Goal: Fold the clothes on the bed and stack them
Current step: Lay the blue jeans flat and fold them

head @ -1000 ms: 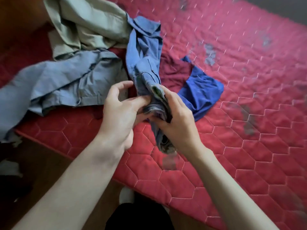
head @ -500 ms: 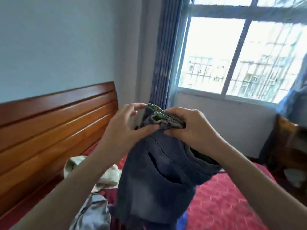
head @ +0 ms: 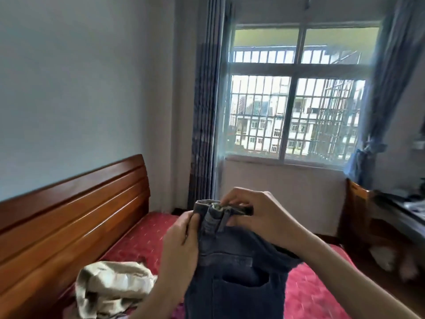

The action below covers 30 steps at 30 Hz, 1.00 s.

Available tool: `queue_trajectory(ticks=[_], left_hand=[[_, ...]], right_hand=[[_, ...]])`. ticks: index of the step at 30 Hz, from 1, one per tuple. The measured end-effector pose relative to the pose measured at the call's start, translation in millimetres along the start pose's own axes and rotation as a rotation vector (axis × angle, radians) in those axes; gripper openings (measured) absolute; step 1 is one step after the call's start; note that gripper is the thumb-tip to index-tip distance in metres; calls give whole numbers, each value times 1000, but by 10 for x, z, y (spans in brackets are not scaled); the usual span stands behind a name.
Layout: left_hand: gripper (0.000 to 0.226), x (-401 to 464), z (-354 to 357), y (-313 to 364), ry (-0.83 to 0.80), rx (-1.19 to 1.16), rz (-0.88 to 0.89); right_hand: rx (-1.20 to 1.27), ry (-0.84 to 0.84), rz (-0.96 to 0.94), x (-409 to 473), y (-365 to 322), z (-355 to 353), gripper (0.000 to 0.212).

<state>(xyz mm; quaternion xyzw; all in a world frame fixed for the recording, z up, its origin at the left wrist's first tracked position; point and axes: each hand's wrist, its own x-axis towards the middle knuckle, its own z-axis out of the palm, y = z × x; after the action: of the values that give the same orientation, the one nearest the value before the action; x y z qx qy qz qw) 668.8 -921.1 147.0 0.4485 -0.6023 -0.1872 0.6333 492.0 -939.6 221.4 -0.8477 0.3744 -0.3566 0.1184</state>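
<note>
I hold a pair of dark blue jeans [head: 236, 275] up in front of me by the waistband, its back pocket facing me and the legs hanging below the frame. My left hand [head: 181, 245] pinches the left end of the waistband. My right hand [head: 259, 215] grips the right part, fingers curled over the top edge. A crumpled beige garment [head: 112, 286] lies on the red quilted bed [head: 147, 240] at lower left. The other clothes are out of view.
A wooden headboard [head: 69, 217] runs along the left side of the bed. A barred window [head: 294, 107] with blue curtains [head: 204, 116] faces me. A dark wooden desk [head: 386, 217] with items on it stands at the right.
My view swung up from the bed to the room. Both hands lifted the jeans off the bed and shifted along the waistband, spreading it so the back pocket faces me.
</note>
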Motion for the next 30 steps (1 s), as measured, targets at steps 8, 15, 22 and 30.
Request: queue_trajectory(ticks=[8,15,22,30], left_hand=[[22,-323,203,-335,-108,22,-101],[23,-165,118,-326,-253,-120,-1],[20,208,82,-271,-136,-193,32],[40,171,-44,-712,-259,-280,85]], right_hand=[[120,213,105,-549,359,618,16],[-42,252,170,-312,267,490,17],[-486,239,35,-32,156,498,24],[-440,225,160,286,247,49,22]])
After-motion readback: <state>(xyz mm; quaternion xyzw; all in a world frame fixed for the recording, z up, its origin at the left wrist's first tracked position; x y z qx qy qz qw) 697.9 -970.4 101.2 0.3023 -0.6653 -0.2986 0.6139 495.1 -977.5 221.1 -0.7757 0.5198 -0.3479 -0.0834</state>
